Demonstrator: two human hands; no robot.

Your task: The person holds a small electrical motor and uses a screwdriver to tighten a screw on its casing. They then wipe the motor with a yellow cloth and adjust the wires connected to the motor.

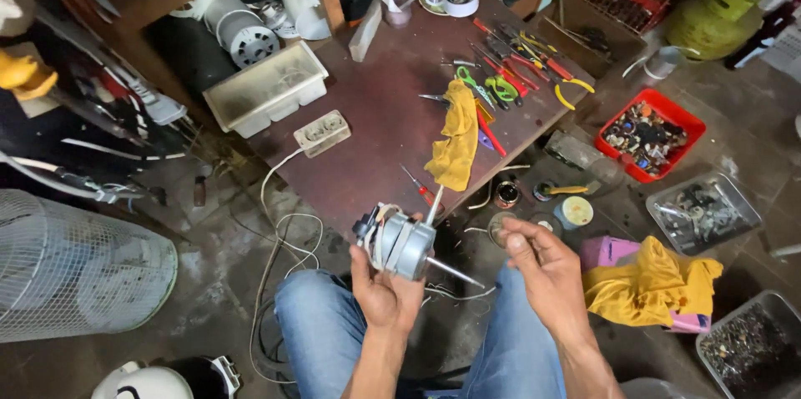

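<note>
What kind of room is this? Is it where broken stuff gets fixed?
Probably a small repair workshop. The left hand holds a fan motor, pliers and screwdrivers lie on the low brown table, and a red tray holds small parts.

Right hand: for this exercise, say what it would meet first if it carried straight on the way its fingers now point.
The right hand points up-left toward the fan motor held in the left hand. It would probably meet the motor's shaft or housing first, though depth is unclear.
</note>
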